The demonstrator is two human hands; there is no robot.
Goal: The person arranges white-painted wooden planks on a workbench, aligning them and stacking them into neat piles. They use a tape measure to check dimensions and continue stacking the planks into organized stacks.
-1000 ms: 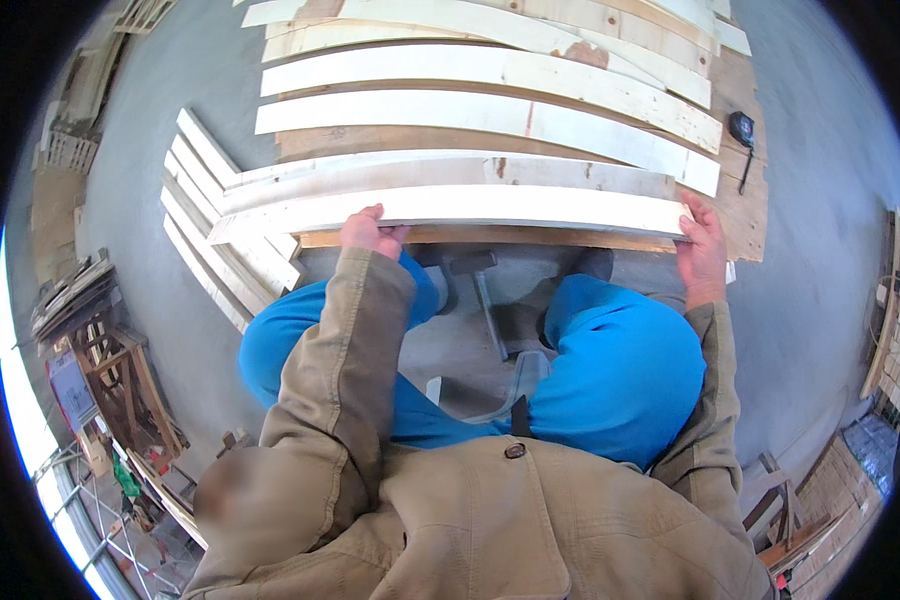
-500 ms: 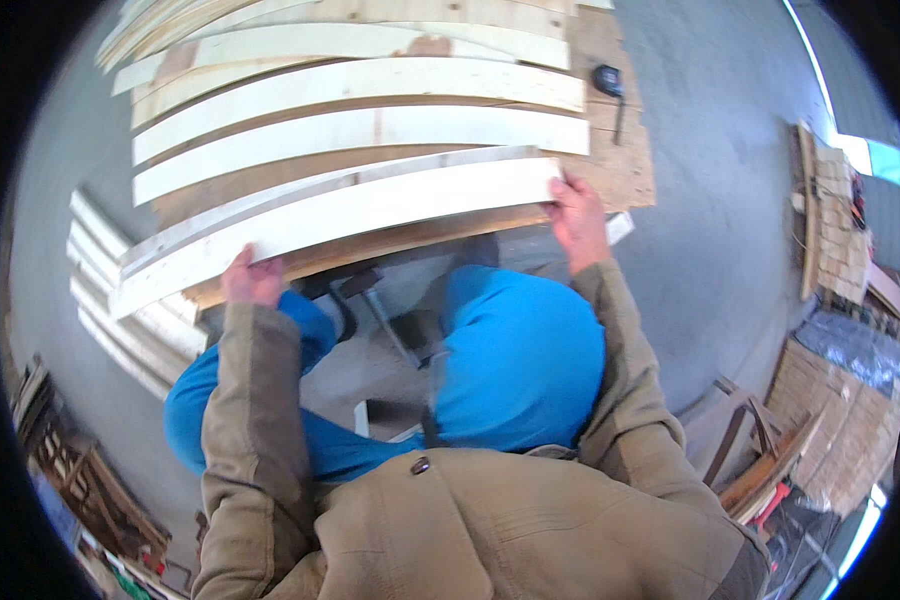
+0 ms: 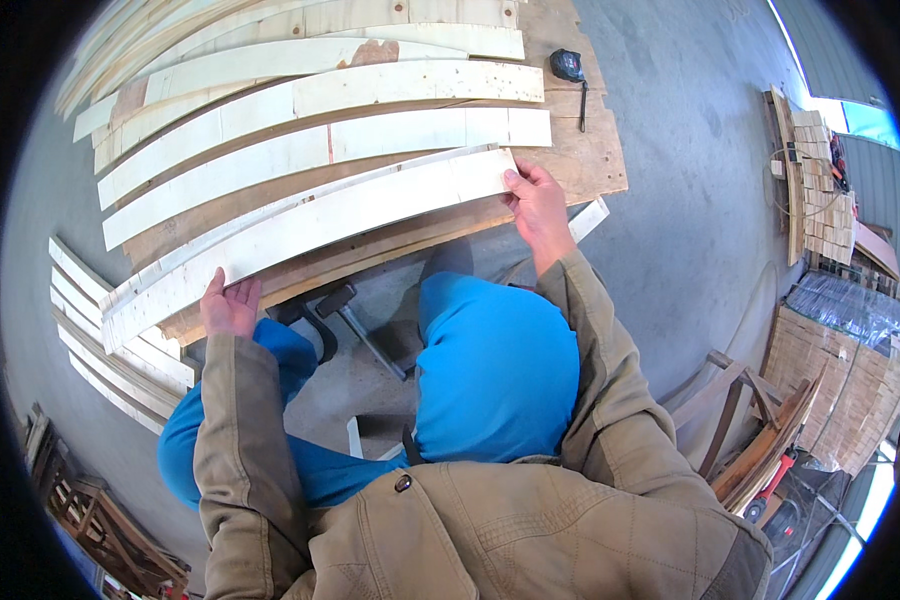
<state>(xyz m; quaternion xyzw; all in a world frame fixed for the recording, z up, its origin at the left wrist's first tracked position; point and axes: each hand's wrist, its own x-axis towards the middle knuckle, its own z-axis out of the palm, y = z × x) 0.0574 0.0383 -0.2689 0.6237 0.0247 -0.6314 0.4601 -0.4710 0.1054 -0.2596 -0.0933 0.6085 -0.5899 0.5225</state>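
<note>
A long pale wooden plank point(image 3: 355, 222) lies slantwise in front of me along the near edge of a wooden board platform point(image 3: 595, 165). My right hand point(image 3: 540, 207) grips its right end, thumb on top and fingers round the end. Near the left end, my left hand point(image 3: 232, 305) holds the near edge, its thumb on the upper face and its fingers lower at the edge. Just behind this plank runs another strip point(image 3: 432, 158), mostly covered. Beyond it, several similar planks point(image 3: 410, 135) lie side by side across the platform.
A black tape measure point(image 3: 567, 66) rests on the platform's right side. Between my legs, a hammer point(image 3: 362, 328) lies on the floor. More strips point(image 3: 110, 340) are stacked at the left. Bundled wood blocks point(image 3: 820, 370) and a timber frame point(image 3: 740, 410) stand at the right.
Both hands and the plank have shifted slightly left in view, and the plank's left end sits a little lower. The whole scene has also shifted left. Both hands keep their hold.
</note>
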